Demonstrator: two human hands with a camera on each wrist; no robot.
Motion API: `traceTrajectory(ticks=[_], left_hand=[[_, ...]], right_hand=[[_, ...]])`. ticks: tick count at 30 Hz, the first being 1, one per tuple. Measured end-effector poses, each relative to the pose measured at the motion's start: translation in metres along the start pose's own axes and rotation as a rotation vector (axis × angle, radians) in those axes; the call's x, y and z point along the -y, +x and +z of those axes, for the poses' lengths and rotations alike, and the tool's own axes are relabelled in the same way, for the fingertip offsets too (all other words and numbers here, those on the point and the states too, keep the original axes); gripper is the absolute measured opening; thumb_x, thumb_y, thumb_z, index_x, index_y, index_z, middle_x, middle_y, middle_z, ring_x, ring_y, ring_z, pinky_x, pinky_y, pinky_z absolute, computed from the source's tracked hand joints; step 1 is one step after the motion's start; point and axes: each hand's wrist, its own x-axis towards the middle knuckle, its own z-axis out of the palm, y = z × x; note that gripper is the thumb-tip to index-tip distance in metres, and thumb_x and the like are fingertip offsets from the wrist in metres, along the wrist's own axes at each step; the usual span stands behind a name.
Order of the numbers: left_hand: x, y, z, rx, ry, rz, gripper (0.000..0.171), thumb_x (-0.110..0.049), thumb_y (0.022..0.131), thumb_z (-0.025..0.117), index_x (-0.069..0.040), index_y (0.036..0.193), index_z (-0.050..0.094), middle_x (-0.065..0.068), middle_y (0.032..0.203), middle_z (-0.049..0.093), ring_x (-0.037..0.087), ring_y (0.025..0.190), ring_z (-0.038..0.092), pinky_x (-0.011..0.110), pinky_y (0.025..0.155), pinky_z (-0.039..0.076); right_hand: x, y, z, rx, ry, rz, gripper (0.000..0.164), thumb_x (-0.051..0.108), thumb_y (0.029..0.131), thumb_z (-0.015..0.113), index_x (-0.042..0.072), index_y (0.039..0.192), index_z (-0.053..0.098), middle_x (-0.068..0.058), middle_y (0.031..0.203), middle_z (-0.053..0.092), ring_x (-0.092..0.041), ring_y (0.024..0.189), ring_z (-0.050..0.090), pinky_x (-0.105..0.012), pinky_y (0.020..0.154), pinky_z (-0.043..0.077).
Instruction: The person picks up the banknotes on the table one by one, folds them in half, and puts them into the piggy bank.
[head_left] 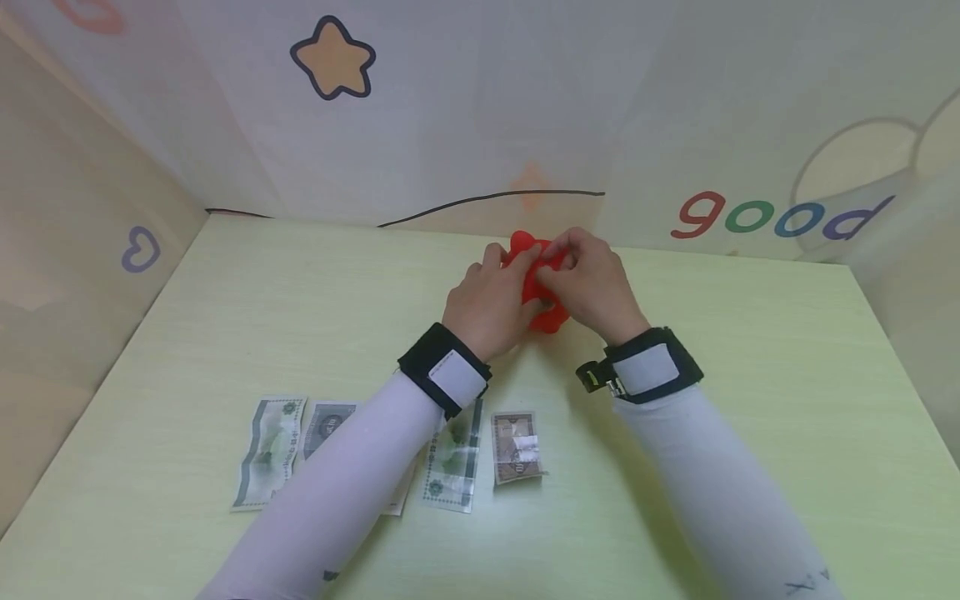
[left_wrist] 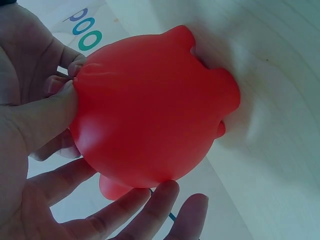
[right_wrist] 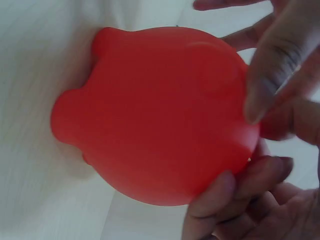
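A red piggy bank point(head_left: 551, 319) with rounded feet stands near the back of the table. My left hand point(head_left: 491, 300) holds it from the left, thumb on the near side. In the left wrist view, several left fingers point(left_wrist: 145, 212) are spread along the bank's side. My right hand point(head_left: 592, 279) has its fingers curled against the top of the bank, thumb and forefinger close together. Whether they pinch a small thing there is hidden. The right wrist view shows the bank point(right_wrist: 155, 115) up close, with fingers of both hands at its top.
Banknotes lie in a row at the front: a green one point(head_left: 270, 454), a grey one point(head_left: 327, 421) partly under the left sleeve point(head_left: 352, 492), another green one point(head_left: 453, 467) and a creased brown one point(head_left: 517, 446). A printed cloth wall point(head_left: 480, 108) rises behind the table.
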Motion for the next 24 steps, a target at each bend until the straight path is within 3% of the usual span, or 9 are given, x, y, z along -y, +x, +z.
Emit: traceTrajectory(ticks=[18,24], left_hand=[[0.000,-0.004,0.000,-0.011,0.071,0.017,0.073,-0.041,0.098,0.069,-0.023,0.161,0.038,0.016,0.138,0.053,0.025,0.089,0.061,0.035,0.071,0.063],[0.003,-0.005,-0.002,0.046,0.032,0.048,0.077,-0.040,0.098,0.068,-0.021,0.163,0.033,0.019,0.144,0.050,0.027,0.089,0.065,0.034,0.073,0.063]], right_hand=[[-0.006,-0.009,0.008,-0.015,0.065,-0.024,0.024,0.018,0.099,0.061,0.008,0.121,0.060,-0.012,0.081,0.053,-0.026,0.069,0.053,-0.028,0.055,0.045],[-0.013,-0.016,0.007,-0.032,0.059,-0.074,0.025,0.020,0.101,0.061,0.010,0.124,0.062,-0.011,0.081,0.054,-0.026,0.070,0.054,-0.028,0.054,0.045]])
